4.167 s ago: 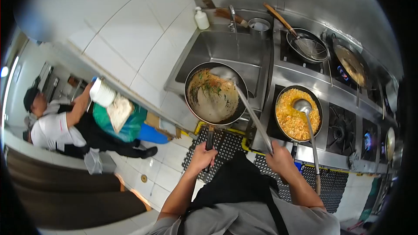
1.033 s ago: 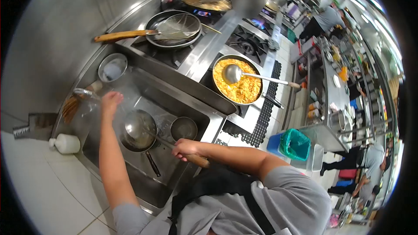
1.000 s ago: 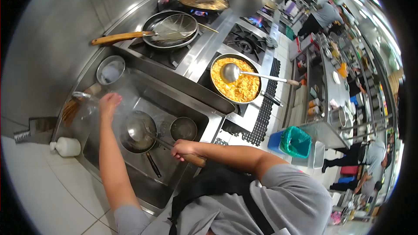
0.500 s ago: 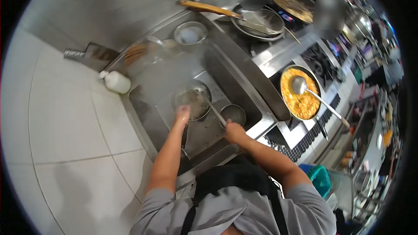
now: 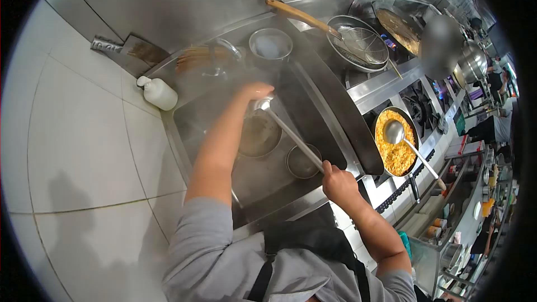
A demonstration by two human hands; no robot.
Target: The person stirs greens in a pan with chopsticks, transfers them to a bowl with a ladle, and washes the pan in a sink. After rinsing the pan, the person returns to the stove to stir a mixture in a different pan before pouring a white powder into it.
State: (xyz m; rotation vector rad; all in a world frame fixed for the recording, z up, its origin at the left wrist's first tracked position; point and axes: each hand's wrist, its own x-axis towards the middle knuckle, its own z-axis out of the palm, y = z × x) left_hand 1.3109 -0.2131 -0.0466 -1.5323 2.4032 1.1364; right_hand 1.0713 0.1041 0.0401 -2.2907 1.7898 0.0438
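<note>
My right hand point(image 5: 340, 183) is wrapped round the handle of a long metal ladle point(image 5: 291, 133), whose head is raised above a round pan point(image 5: 260, 134) in the steaming sink point(image 5: 224, 176). Over the far side of that pan, my left hand point(image 5: 258, 90) is beside the ladle's head; steam and blur hide whether its fingers hold anything. A small round pot point(image 5: 303, 161) sits in the sink to the right of the pan. The faucet point(image 5: 226, 50) stands at the sink's back edge, beside a metal bowl point(image 5: 271, 45).
A white bottle point(image 5: 159, 94) and a cleaver point(image 5: 134, 53) lie at the left. On the stove at right are a pan of orange-yellow food point(image 5: 396, 159) with a ladle in it, a strainer point(image 5: 363, 45) over a wok, and another pan point(image 5: 397, 25). People stand far right.
My left hand has moved from the pan's near side to its far side. My right hand has shifted right, and the ladle's head has lifted away from the pan.
</note>
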